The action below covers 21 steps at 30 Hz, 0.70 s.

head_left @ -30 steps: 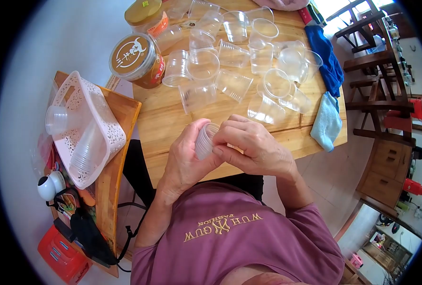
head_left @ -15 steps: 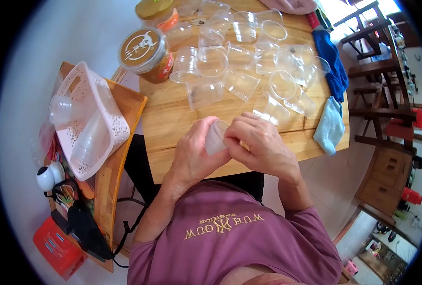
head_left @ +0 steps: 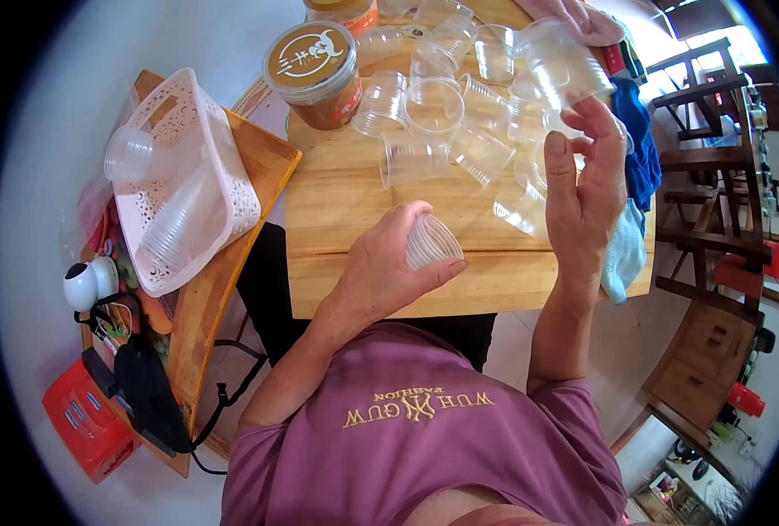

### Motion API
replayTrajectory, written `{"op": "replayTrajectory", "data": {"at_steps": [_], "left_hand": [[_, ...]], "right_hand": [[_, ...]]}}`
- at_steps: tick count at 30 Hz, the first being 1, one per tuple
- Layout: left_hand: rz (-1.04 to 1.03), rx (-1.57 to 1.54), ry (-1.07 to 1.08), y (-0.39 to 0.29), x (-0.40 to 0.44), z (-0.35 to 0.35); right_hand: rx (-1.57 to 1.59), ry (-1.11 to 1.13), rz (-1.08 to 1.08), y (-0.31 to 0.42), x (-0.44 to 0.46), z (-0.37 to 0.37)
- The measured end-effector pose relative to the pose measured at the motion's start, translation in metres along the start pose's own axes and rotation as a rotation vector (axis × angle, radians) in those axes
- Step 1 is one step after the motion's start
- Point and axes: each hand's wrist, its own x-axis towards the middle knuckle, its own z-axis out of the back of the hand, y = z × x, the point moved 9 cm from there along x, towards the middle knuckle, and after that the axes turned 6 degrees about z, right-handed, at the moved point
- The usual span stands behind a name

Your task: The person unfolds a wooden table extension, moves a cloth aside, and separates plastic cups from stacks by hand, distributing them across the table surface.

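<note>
My left hand (head_left: 388,259) is wrapped round a nested stack of clear plastic cups (head_left: 432,243), their rims turned toward the right. Over the right part of the table, my right hand (head_left: 589,180) is raised with its thumb apart from the curled fingers. Just beyond those fingertips a single clear cup (head_left: 567,63) shows large and slightly blurred, seemingly in the air; any contact with the fingers is hard to make out. Several loose clear cups (head_left: 433,105) lie on their sides or stand on the wooden table (head_left: 346,272), some partly hidden behind my right hand.
A lidded tub of brown contents (head_left: 315,74) stands at the back left, another behind it. Left of the table, a pink basket (head_left: 240,206) holds stacked cups on a wooden stand. A blue cloth (head_left: 642,145) and a light blue cloth (head_left: 626,254) hang at the right edge.
My right hand has left the stack and moved up and to the right, where a single cup now shows beyond its fingers. My left hand still holds the stack. The view has shifted slightly.
</note>
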Motion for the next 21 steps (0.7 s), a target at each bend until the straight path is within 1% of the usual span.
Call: {"op": "replayTrajectory", "data": {"at_steps": [3,6,9,10,12,13,15,21], "left_hand": [[0.024,-0.034,0.002,0.001,0.000,0.002],[0.009,-0.050,0.009,0.003,0.001,0.000],[-0.020,-0.046,0.024,-0.003,0.002,-0.001],[-0.021,-0.045,0.030,-0.002,0.001,-0.003],[-0.119,-0.024,-0.025,-0.009,-0.001,-0.001],[-0.120,-0.024,-0.021,-0.009,-0.001,-0.003],[-0.228,0.034,-0.104,-0.017,-0.005,0.002],[-0.280,0.056,-0.142,-0.023,-0.005,0.004]], "right_hand": [[-0.046,0.042,0.051,0.009,-0.007,-0.002],[0.051,0.362,0.008,0.009,-0.027,-0.025],[0.123,0.534,0.008,0.018,-0.050,-0.043],[0.121,0.532,0.004,0.021,-0.052,-0.044],[0.201,0.756,0.024,0.031,-0.068,-0.063],[0.199,0.754,0.020,0.032,-0.069,-0.064],[0.245,0.837,0.007,0.034,-0.079,-0.073],[0.277,0.748,-0.033,0.032,-0.076,-0.066]]}}
